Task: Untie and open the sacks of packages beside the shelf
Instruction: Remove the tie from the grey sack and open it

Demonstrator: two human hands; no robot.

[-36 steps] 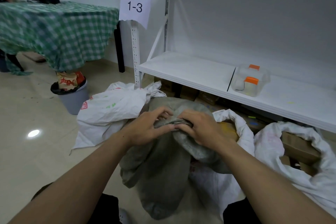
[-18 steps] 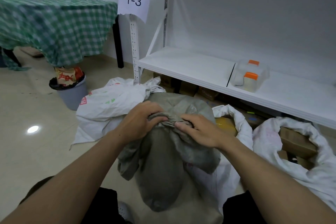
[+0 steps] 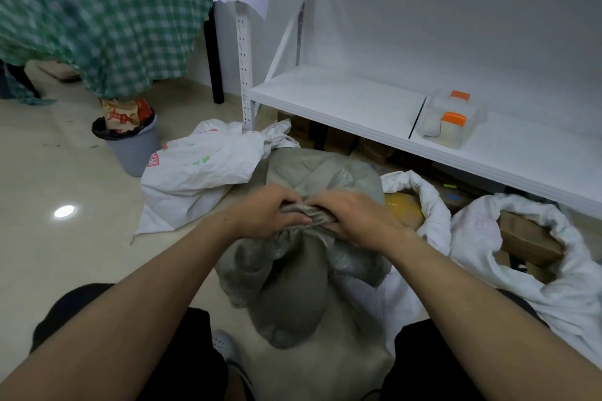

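Note:
A grey woven sack (image 3: pixel 293 290) stands on the floor between my knees, its neck bunched into a tight knot (image 3: pixel 309 213). My left hand (image 3: pixel 267 213) grips the knot from the left with curled fingers. My right hand (image 3: pixel 355 215) grips it from the right, fingertips dug into the twisted cloth. Behind it lies a white sack (image 3: pixel 202 166) with its neck tied, red and green print on its side. To the right, two white sacks (image 3: pixel 423 205) (image 3: pixel 534 264) sit open with rolled rims, showing a yellow package (image 3: pixel 402 205) and cardboard boxes (image 3: pixel 524 234).
A white metal shelf (image 3: pixel 342 104) runs along the right, labelled 1-3, holding a clear box with orange-capped containers (image 3: pixel 452 120); cartons are stored under it. A grey bin (image 3: pixel 133 146) full of rubbish stands left, by a table with a green checked cloth (image 3: pixel 97 19).
Both hands have stayed on the grey sack's knot, closing tighter together around it. The view has dipped and moved closer to the sack.

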